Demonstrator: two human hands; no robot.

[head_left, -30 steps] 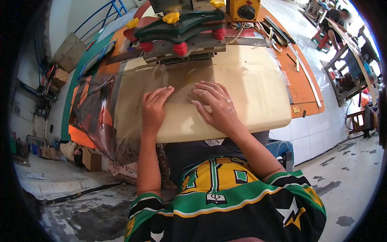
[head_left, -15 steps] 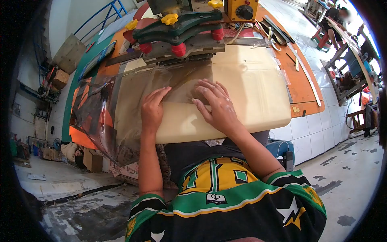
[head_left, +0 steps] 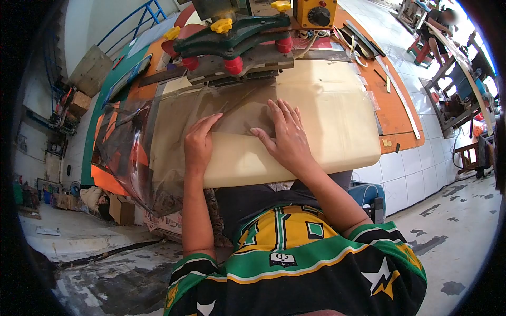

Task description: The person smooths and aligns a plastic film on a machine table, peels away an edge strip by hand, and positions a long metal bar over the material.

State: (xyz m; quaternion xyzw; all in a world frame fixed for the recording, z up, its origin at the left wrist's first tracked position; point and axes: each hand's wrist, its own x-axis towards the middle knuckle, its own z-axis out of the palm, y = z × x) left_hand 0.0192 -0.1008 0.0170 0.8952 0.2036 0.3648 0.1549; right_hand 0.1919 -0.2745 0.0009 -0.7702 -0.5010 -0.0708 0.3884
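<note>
A dark, see-through plastic sheet point(head_left: 232, 108) lies over the left part of a cream-coloured board point(head_left: 337, 126). My left hand point(head_left: 198, 142) rests on the sheet near the board's front, fingers stretched out together and pointing forward. To its right, my right hand point(head_left: 287, 131) lies flat with the thumb spread, by the sheet's right edge where it meets the bare cream surface. Neither hand is wrapped round anything. Loose, wrinkled plastic hangs over the board's left end. Just beyond my hands, a press head point(head_left: 237, 73) with a dark metal bar stands above the sheet.
Yellow knobs point(head_left: 221, 25) and red cylinders point(head_left: 233, 65) sit on the press's green frame. A yellow control box point(head_left: 316, 15) with a black dial stands behind. Strips and a long ruler point(head_left: 403, 100) lie on the orange tabletop point(head_left: 387, 118). Another person sits far right.
My right hand has shifted slightly right and turned, its fingers now pointing more straight forward. My left hand stays in nearly the same place.
</note>
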